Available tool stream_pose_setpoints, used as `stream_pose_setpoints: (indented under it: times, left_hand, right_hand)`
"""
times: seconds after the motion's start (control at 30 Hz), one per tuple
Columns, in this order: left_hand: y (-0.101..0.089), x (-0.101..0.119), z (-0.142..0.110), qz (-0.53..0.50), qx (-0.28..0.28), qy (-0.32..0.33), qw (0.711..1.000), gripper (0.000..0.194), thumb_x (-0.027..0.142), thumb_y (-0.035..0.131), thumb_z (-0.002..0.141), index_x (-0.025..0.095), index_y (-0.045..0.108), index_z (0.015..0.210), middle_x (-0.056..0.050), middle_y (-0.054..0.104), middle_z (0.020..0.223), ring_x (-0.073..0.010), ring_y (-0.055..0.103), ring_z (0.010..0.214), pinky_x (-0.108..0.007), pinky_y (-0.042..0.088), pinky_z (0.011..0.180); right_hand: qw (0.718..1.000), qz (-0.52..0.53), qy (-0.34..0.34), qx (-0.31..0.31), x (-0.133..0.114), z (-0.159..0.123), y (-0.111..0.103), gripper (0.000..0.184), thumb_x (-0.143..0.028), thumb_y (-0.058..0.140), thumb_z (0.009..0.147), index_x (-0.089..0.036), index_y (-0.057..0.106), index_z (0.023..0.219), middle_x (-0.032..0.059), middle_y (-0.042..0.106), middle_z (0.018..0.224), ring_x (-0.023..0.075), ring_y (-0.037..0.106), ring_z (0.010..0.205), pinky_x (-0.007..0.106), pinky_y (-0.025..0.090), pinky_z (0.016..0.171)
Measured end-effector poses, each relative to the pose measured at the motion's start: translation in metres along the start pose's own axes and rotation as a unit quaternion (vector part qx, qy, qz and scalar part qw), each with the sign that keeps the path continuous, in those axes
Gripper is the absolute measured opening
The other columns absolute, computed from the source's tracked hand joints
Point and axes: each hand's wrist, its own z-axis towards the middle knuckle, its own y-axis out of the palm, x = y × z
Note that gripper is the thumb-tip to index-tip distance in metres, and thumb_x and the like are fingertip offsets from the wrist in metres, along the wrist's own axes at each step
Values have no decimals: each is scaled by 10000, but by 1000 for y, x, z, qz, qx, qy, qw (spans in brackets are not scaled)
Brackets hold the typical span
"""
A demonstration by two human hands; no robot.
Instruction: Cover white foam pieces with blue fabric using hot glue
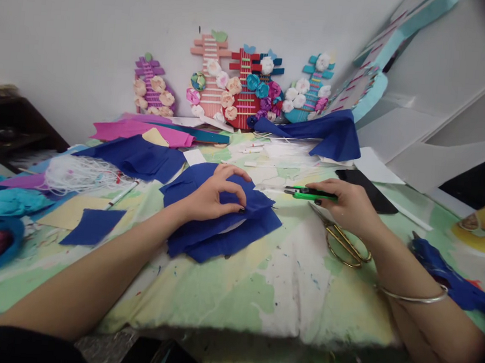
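Observation:
My left hand [220,194] rests over a shaped piece covered in dark-blue crepe paper [246,240], thumb and forefinger curled together at its folded edge. The piece lies on the table with loose, overlapping flaps and a thin pale gap near its front. To its right, my right hand [347,204] grips a green-and-black utility knife [311,193], tip pointing left toward the blue piece and apart from it. Gold-handled scissors [348,248] lie on the tablecloth just below my right hand, their blades partly hidden.
Several decorated toy guitars [244,86] stand along the wall. A glue gun [438,258] lies at the right, near a black flat sheet [368,190]. White string [79,174], a marker [121,195] and a blue square [93,227] lie at the left. More blue material [143,157] lies behind.

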Motion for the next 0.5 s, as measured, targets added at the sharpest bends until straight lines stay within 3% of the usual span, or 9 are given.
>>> stream_pose_setpoints:
  times: [0.27, 0.5]
  left_hand:
    - [1, 6, 2, 9, -21, 8, 1000, 65, 238, 664, 769, 210, 681, 713, -41, 540, 1180, -252, 393, 1190, -474, 264, 1062]
    - [1, 1, 1, -46, -76, -12, 996, 99, 269, 618, 797, 193, 629, 735, -50, 575, 1205, -255, 393, 1223, -468, 262, 1071]
  right_hand:
    - [990, 4, -89, -105, -31, -1, 23, 451, -38, 520, 713, -246, 681, 1080, 54, 678, 1034, 232, 615, 943, 345, 434, 798]
    - [985, -2, -118, -128, -35, 0, 27, 490, -11, 495, 708, -253, 667, 1099, 64, 681, 1039, 237, 614, 939, 358, 425, 799]
